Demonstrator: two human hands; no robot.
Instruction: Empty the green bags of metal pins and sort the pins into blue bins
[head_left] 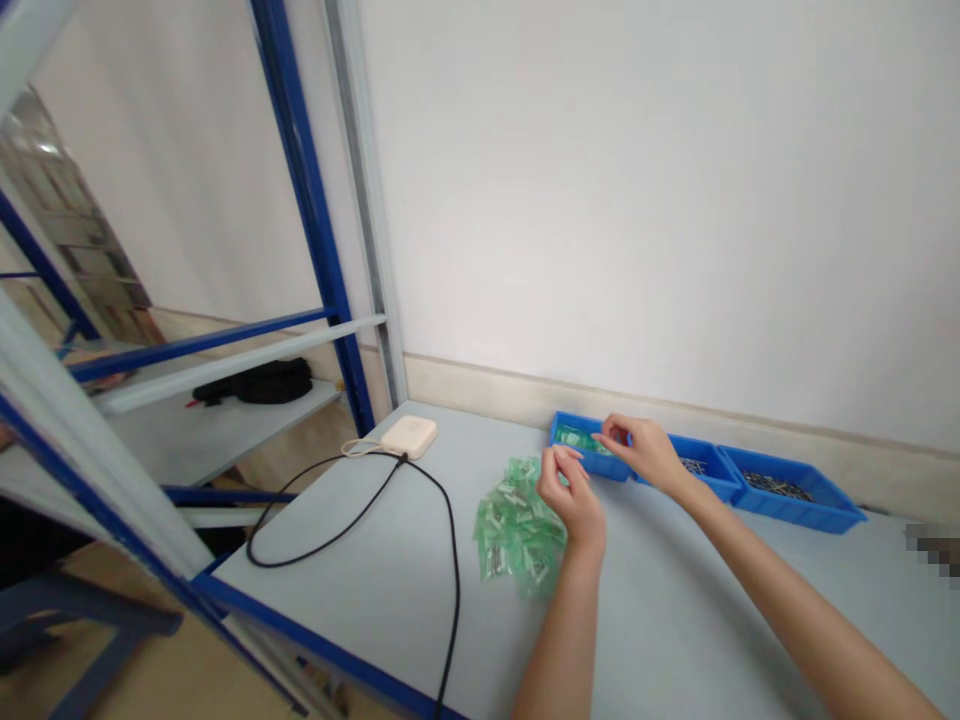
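Observation:
My left hand point(574, 500) is raised over the right side of a pile of green plastic bags point(514, 525), its fingers curled and pressed together. Whatever those fingers may hold is hidden. Just right of it, my right hand point(643, 450) makes a pinch at the right end of a blue bin point(607, 467) with green bags point(576, 438) inside. Anything between its thumb and finger is too small to make out. Small metal pieces show through the clear parts of the piled bags.
Two more blue bins hold metal pieces, the middle bin point(724, 487) partly behind my right arm and the right bin point(825, 508) beyond it. A cream power bank point(409, 436) and a looping black cable point(452, 540) lie on the left of the grey table point(360, 590). Blue-and-grey frame posts point(311, 190) rise at left.

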